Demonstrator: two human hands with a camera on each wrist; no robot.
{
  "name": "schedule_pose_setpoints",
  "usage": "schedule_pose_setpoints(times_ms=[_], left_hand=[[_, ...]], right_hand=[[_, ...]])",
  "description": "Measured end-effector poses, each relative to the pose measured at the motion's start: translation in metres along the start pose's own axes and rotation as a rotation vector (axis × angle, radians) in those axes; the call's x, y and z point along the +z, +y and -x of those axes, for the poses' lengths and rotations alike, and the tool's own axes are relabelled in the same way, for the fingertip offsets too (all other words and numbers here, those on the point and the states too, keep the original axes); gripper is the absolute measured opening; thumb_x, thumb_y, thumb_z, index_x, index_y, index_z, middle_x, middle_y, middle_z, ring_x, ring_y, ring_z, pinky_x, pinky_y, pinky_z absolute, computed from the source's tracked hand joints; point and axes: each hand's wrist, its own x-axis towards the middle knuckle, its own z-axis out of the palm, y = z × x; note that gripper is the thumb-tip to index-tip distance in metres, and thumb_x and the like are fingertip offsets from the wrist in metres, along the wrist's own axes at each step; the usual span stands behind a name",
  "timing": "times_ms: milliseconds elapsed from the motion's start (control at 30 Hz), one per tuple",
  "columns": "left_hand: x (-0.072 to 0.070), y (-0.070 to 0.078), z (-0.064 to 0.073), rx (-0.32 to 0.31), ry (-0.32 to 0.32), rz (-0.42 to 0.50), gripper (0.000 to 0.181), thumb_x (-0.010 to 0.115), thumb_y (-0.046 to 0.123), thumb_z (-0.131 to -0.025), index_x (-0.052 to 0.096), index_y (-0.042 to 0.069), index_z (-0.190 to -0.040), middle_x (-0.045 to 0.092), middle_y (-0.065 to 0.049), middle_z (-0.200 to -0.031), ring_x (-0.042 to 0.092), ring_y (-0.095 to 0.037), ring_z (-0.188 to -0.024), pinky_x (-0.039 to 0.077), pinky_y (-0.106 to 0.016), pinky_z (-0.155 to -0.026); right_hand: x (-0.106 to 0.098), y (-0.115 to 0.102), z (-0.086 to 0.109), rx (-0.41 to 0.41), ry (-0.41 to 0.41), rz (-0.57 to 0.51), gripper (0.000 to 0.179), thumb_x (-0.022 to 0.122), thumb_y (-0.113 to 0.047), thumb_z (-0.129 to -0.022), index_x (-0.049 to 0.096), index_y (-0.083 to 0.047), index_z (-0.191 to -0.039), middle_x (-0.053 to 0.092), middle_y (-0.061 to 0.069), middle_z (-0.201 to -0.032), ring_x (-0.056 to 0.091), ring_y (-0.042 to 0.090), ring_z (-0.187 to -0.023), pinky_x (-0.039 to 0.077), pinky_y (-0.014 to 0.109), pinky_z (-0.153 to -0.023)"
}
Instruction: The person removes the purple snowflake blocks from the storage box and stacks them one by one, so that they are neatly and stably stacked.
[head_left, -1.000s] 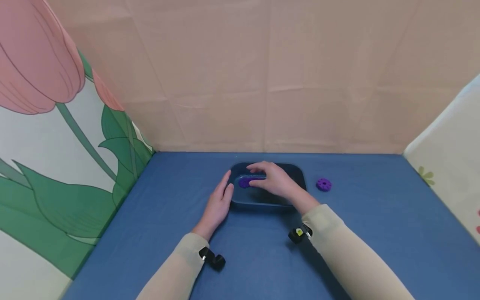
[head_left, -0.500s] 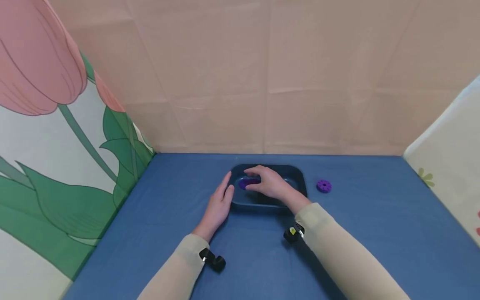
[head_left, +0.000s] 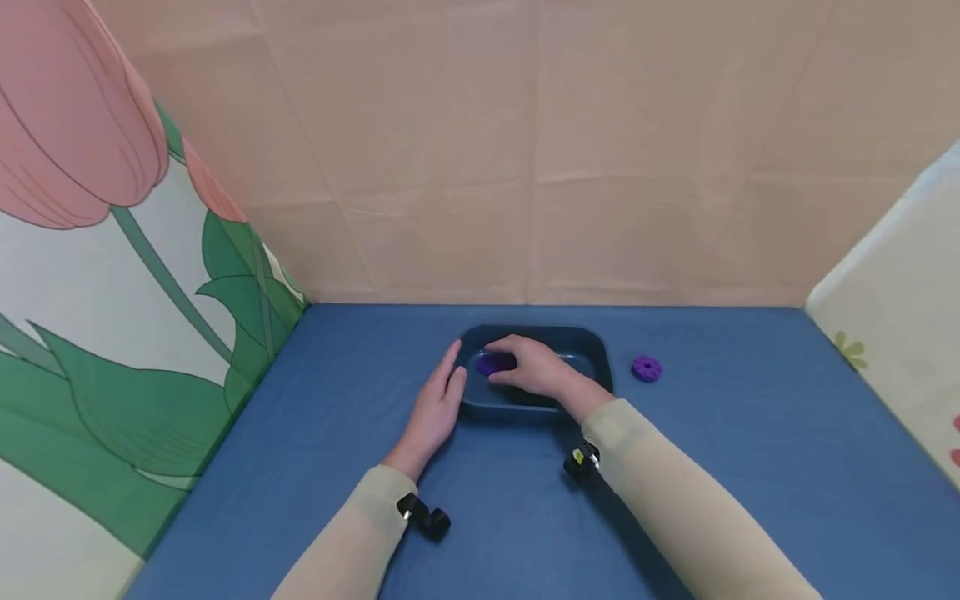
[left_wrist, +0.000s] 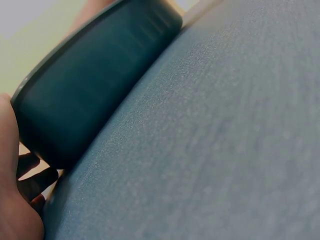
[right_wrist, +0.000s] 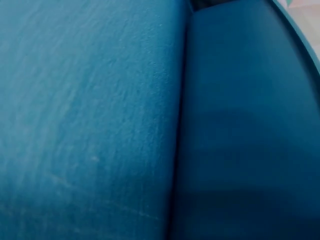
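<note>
A dark blue rectangular tray (head_left: 536,412) stands near the back of the blue table. My left hand (head_left: 433,404) rests along its left end with straight fingers; the left wrist view shows fingers (left_wrist: 37,182) against the outer tray wall (left_wrist: 95,85). Over the tray, my right hand (head_left: 538,368) reaches in, thumb and fingers curved around a purple disc (head_left: 495,364) near the left end. The hand partly hides the disc, and whether more than one piece lies there is unclear. The right wrist view has only the tray's side (right_wrist: 240,125) and tablecloth, no fingers.
Another purple disc (head_left: 647,368), with a centre hole and smaller holes around it, lies on the table (head_left: 720,467) just right of the tray. A beige cloth (head_left: 525,167) hangs behind, and a tulip-patterned cloth (head_left: 150,350) borders the left side.
My right hand has moved slightly left and down inside the tray, and less purple shows between its fingers. The left hand, tray and outer disc have stayed put.
</note>
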Motion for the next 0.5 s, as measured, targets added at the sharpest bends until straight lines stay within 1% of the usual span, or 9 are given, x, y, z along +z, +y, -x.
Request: schedule_pose_setpoints(times_ms=[200,500], left_hand=[[-0.0013,-0.0017,0.0002,-0.007,-0.002,0.0,0.049,0.037,0.041,-0.106,0.026,0.04,-0.153,0.028,0.015,-0.155,0.026,-0.012,-0.142,0.026,-0.048,-0.113],[-0.0031,-0.0022,-0.0003,-0.01,0.002,-0.006,0.048,0.038,0.041,-0.106,0.026,0.043,-0.152,0.028,0.015,-0.155,0.026,-0.011,-0.141,0.026,-0.046,-0.113]], right_hand=[[0.0023,-0.0021,-0.0018,-0.015,-0.013,0.032,0.054,0.076,-0.031,-0.087,0.059,-0.014,-0.135,0.059,0.005,-0.13,0.055,0.021,-0.118,0.045,0.042,-0.1],[0.0052,0.0004,-0.0057,-0.044,-0.048,0.077,0.053,0.075,-0.033,-0.087,0.06,-0.018,-0.135,0.06,0.003,-0.129,0.054,0.021,-0.115,0.044,0.041,-0.1]])
